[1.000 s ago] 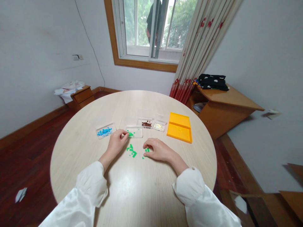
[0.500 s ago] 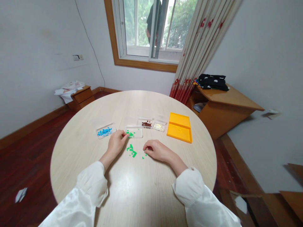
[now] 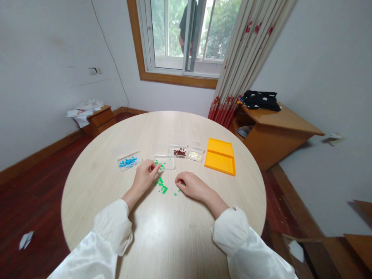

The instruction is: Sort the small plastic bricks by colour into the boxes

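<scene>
My left hand [image 3: 145, 173] reaches over the near left edge of a clear plastic box [image 3: 171, 168] of small green pieces. Its thumb and fingertips are pinched together by the pieces; anything between them is too small to make out. A loose cluster of green pieces [image 3: 164, 190] lies on the table between my hands. Low over the table to the right, my right hand [image 3: 192, 185] has its fingers curled and closed, their tips turned left. What they hold, if anything, is hidden. A few green bits [image 3: 175, 194] lie just below its fingertips.
On the round table [image 3: 162, 240] are a clear box of blue pieces [image 3: 128, 162], one of brown pieces [image 3: 179, 152], one of pale yellow pieces [image 3: 195, 155], and an open orange case [image 3: 220, 166]. A person [image 3: 183, 27] stands outside the window.
My left fingertips have shifted slightly right over the green pieces in the box. My right hand has stayed almost still.
</scene>
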Motion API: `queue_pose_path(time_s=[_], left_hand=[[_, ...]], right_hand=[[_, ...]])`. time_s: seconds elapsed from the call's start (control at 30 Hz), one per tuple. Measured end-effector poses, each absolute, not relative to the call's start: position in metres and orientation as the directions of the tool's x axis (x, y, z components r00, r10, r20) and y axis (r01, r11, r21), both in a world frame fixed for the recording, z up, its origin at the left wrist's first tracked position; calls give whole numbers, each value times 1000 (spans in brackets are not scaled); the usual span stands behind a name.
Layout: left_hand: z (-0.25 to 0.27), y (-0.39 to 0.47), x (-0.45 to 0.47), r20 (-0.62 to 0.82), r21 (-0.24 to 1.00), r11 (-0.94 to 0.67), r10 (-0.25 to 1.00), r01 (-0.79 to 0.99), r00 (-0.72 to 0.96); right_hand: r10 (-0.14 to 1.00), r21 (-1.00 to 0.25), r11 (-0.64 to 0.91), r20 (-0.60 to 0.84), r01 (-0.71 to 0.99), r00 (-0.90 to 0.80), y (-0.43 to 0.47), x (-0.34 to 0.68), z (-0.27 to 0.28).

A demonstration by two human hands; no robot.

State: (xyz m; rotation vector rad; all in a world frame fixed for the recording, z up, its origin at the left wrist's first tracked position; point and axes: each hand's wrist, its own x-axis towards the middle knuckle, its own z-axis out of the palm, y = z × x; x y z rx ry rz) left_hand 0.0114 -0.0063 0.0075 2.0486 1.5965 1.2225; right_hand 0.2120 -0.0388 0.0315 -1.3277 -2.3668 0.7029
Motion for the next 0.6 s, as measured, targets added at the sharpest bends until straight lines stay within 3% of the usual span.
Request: queue_pose_path(time_s=[0.2,0.4,0.6], left_hand=[[7,-8,12,465,646,-437,875,626,132],[7,-16,22,455,632,-597,802,493,388],[7,-21,29,445,641,-629,771,440,455]], right_hand=[[872,-554,459,129,695,-473,-37,211,26],[900,-697,427,267,576,-344,-33,209,20],[910,-814,396,288,425,-298,-37,202,18]])
